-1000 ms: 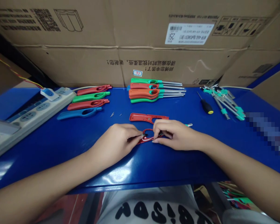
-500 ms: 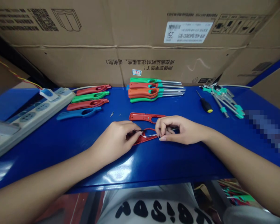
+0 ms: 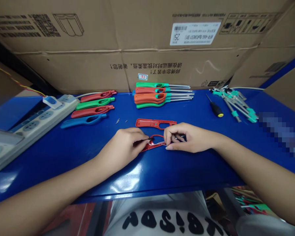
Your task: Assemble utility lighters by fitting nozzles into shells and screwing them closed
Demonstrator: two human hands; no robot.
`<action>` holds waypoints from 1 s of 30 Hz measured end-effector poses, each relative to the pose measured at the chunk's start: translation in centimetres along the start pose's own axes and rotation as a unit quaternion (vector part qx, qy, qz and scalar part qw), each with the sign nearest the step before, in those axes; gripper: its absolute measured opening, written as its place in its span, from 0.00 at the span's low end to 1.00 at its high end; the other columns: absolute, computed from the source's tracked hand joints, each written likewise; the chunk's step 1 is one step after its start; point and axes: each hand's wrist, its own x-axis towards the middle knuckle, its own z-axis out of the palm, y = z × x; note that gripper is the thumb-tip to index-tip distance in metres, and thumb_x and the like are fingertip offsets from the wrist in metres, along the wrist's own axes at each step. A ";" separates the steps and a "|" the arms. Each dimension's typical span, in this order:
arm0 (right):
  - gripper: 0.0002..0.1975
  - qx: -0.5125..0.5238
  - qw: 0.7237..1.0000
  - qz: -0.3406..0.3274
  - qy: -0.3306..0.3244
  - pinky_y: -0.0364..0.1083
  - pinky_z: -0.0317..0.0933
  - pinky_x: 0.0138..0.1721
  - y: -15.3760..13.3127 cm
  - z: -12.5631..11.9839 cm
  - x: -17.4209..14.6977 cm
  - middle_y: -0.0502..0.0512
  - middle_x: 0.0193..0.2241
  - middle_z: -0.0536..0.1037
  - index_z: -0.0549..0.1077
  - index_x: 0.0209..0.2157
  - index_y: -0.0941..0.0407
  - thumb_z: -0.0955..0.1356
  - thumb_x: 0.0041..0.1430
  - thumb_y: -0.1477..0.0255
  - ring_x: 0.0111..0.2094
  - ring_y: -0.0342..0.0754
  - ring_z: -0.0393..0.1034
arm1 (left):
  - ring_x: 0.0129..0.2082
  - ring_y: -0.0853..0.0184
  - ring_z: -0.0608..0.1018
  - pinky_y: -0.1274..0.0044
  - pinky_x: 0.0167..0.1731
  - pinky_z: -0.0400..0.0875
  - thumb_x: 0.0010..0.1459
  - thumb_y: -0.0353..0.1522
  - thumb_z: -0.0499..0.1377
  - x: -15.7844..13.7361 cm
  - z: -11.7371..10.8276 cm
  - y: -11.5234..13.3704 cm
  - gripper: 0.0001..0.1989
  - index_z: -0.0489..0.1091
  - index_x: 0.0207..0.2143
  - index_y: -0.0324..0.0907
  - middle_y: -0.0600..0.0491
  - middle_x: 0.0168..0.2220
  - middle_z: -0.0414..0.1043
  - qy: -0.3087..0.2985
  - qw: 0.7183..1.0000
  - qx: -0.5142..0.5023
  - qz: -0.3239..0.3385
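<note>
A red half shell of a lighter handle (image 3: 147, 147) lies on the blue table, partly covered by both hands. My left hand (image 3: 130, 144) is closed in a pinch on a small black part (image 3: 150, 139) above the shell's left portion. From there a thin white wire (image 3: 157, 143) runs across to my right hand (image 3: 184, 137), which is closed with curled fingers. Between those fingers shows a bit of a dark, slim lighter tube (image 3: 183, 135), mostly hidden. Just behind the hands rests another red half shell (image 3: 147, 123), inner side up.
Several small screws (image 3: 117, 121) lie behind my left hand. Coloured handles (image 3: 88, 121) are at left beside a power strip (image 3: 34, 121). Assembled lighters (image 3: 152, 97) sit at the back. A screwdriver (image 3: 216, 109) and loose metal tubes (image 3: 236, 105) lie at right. Cardboard (image 3: 88, 62) walls the back.
Both hands stay nearly in place, with the pinch and the curled grip kept. The white wire between them has shifted slightly. The whole view has moved a little.
</note>
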 end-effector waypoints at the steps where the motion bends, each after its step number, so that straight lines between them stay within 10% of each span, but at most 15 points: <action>1: 0.12 0.000 1.000 0.002 0.001 0.41 0.54 0.28 0.0 0.0 0.0 0.46 0.27 0.69 0.72 0.33 0.58 0.70 0.62 0.63 0.26 0.39 0.60 | 0.35 0.66 0.82 0.77 0.38 0.75 0.64 0.27 0.61 0.0 0.0 0.0 0.07 0.81 0.37 0.39 0.51 0.36 0.81 -0.002 1.000 0.000 0.002; 30: 0.11 -0.001 1.000 -0.017 0.018 0.41 0.50 0.26 0.5 0.2 0.1 0.42 0.22 0.63 0.73 0.34 0.58 0.71 0.63 0.64 0.23 0.38 0.54 | 0.38 0.61 0.81 0.73 0.32 0.75 0.68 0.31 0.56 -1.3 0.4 0.8 0.10 0.79 0.41 0.43 0.53 0.40 0.80 -0.025 0.976 0.211 0.049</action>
